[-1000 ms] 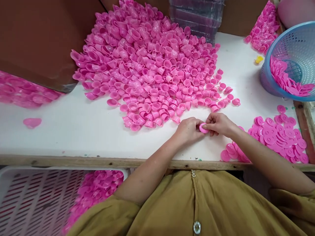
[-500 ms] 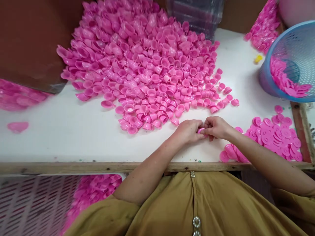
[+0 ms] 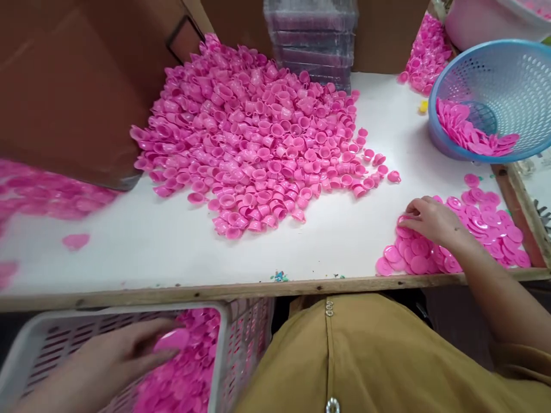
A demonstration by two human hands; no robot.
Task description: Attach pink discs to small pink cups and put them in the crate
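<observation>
My left hand (image 3: 124, 350), blurred by motion, is over the slatted plastic basket (image 3: 224, 327) below the table edge. Between its thumb and fingers is a round pink toy saucer (image 3: 172, 339); whether a cup is joined to it cannot be made out. Many pink pieces (image 3: 200, 350) fill the basket beneath. At the right of the table, my right hand (image 3: 430, 221) pinches a pink toy saucer (image 3: 403, 225) at the left side of a pile of saucers (image 3: 491, 221). A large heap of pink toy cups (image 3: 267, 137) lies in the middle of the table.
A blue perforated basket (image 3: 443, 135) with flat pink pieces (image 3: 473, 135) stands at the back right, near a small yellow piece (image 3: 423, 106). Cardboard (image 3: 77, 74) borders the left, and stacked clear plastic packs (image 3: 312, 43) stand behind the cups. A wooden strip (image 3: 241, 289) edges the table.
My hands have parted from around a small pink piece. The left moved down-left over the slatted basket with a pink piece; the right moved right to the saucer pile. The view shifted.
</observation>
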